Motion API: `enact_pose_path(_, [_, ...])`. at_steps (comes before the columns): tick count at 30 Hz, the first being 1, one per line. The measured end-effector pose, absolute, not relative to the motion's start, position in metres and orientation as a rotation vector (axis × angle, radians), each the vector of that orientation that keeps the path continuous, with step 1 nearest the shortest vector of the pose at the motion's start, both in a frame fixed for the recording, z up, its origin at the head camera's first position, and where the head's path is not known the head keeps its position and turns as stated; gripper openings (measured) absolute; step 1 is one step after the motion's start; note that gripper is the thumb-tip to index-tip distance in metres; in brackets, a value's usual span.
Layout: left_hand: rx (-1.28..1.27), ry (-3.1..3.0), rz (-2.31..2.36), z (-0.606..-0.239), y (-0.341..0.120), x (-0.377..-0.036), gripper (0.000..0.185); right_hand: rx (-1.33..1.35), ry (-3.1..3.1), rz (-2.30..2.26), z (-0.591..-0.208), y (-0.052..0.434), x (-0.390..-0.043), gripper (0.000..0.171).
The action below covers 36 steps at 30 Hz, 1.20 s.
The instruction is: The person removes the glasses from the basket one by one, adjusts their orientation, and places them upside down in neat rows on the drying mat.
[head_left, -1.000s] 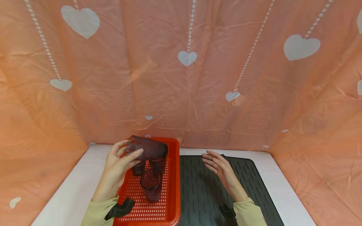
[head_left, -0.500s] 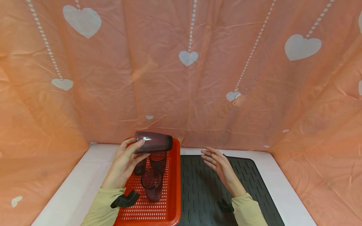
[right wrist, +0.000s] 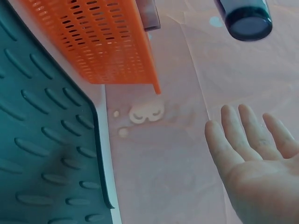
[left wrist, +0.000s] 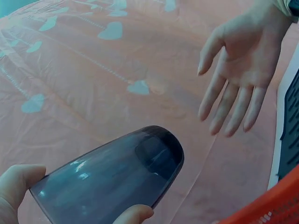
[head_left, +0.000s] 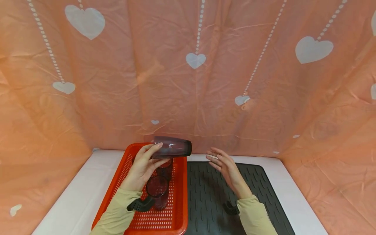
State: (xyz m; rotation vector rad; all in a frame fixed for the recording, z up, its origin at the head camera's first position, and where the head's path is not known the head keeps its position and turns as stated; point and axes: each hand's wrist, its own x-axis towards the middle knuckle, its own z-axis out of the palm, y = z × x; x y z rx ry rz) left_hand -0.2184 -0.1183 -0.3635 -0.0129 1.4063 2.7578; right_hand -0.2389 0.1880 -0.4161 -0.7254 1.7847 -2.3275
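Over on the left, a strip of white tabletop (head_left: 70, 186) shows beneath the orange cloth (head_left: 167, 81) with pale hearts that backs the whole scene. Next comes a red-orange perforated basket (head_left: 180, 209), and a pale green left sleeve (head_left: 117, 212) with a black strap (head_left: 141, 205) at the wrist reaches across it. I can make out 2 glasses inside: a front glass (head_left: 160, 192), upright with its mouth up, and a rear glass (head_left: 165, 171) just behind, partly hidden by the arm. Above them, the left hand (head_left: 142, 171) grips a purple-grey tumbler (head_left: 173, 147) near its mouth, thumb and fingers on opposite sides. The tumbler lies nearly level in the air, its thick dark base pointing right. Beside the basket sits a dark ridged mat (head_left: 199, 199). Over that mat hangs the right hand (head_left: 227, 171), free, its 4 fingers loosely extended and the palm turned toward the tumbler, well apart from it. A matching right sleeve (head_left: 254, 215) and more white tabletop finish the right side.
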Motion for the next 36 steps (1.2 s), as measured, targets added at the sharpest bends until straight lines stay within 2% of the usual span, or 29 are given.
enact_pose_path(7, [-0.013,1.391,2.710,-0.367,-0.103,-0.219,0.033,-0.732,1.748,-2.331,-0.415,0.176,-0.241,0.044])
enact_pose_path(22, [-0.036,1.422,2.649,-0.373,-0.082,-0.219,0.036,-0.531,1.690,-2.358,-0.406,0.153,-0.242,0.051])
enact_pose_path(36, [0.018,1.421,2.643,-0.375,-0.071,-0.217,0.043,-0.571,1.552,-2.446,-0.408,0.139,-0.239,0.050])
